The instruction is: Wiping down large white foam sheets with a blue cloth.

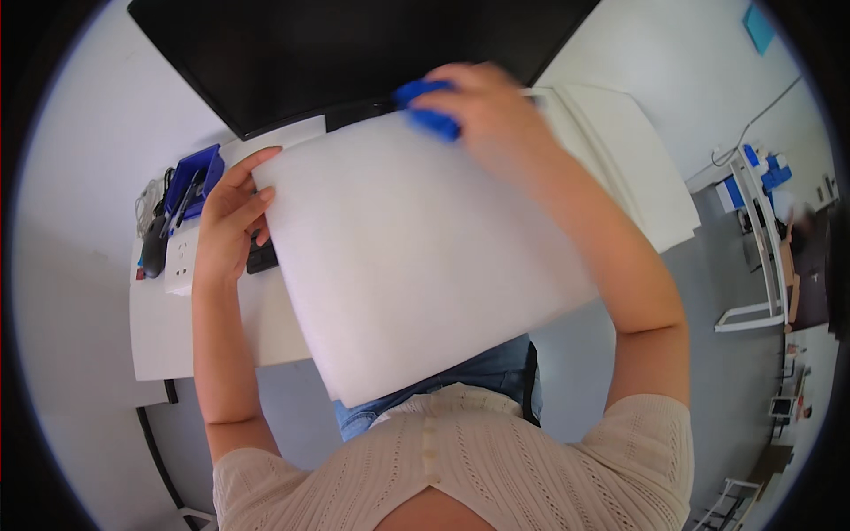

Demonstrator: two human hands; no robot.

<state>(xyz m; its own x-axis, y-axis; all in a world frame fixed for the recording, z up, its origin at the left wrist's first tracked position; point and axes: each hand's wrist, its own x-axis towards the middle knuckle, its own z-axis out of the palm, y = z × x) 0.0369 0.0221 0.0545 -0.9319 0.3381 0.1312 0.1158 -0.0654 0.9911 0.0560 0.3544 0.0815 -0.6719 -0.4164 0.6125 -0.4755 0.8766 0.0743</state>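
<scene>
A large white sheet point(416, 257) is held up over the white desk point(168, 327) and my lap, filling the middle of the view. My left hand point(230, 217) grips its left edge, thumb on top and fingers behind. My right hand point(482, 106) is at the sheet's top edge, closed around a small blue object point(429, 111) that is blurred; its exact kind cannot be told. The sheet hides most of the desk surface beneath it.
A big black monitor point(354, 49) stands at the back of the desk. At the left are a blue tray point(197, 177), a white power strip point(181, 257), cables and a dark mouse point(155, 248). A white shelf frame point(753, 230) stands far right.
</scene>
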